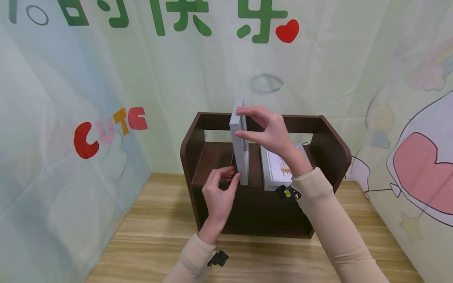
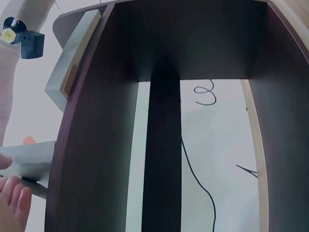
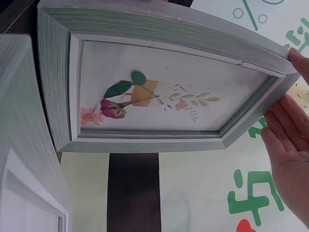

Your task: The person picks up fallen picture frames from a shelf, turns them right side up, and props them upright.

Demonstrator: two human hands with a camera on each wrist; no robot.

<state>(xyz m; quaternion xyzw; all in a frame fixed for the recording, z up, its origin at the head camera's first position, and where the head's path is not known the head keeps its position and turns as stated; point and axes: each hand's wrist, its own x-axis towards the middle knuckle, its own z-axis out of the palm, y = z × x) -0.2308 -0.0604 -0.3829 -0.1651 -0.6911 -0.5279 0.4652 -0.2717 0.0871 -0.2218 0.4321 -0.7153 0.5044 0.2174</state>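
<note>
A grey-white picture frame (image 1: 240, 145) stands upright, narrow edge forward, on the upper shelf of a dark brown desktop rack (image 1: 216, 157). My right hand (image 1: 267, 127) holds its upper part, thumb on the front edge and fingertips near the top. Low down, my left hand (image 1: 219, 192) pinches the frame near its bottom front corner; a small dark part beside those fingers is mostly hidden. In the right wrist view the frame (image 3: 145, 145) shows a dried rose (image 3: 112, 109), leaves and a pink flower. To the right a second picture frame (image 1: 279, 167) lies flat, partly behind my right wrist.
The rack stands on a wood-grain table (image 1: 155, 220), its side panels rising left and right of the shelf. Below is an open compartment (image 2: 193, 38). Printed fabric (image 1: 212, 70) hangs behind and on both sides.
</note>
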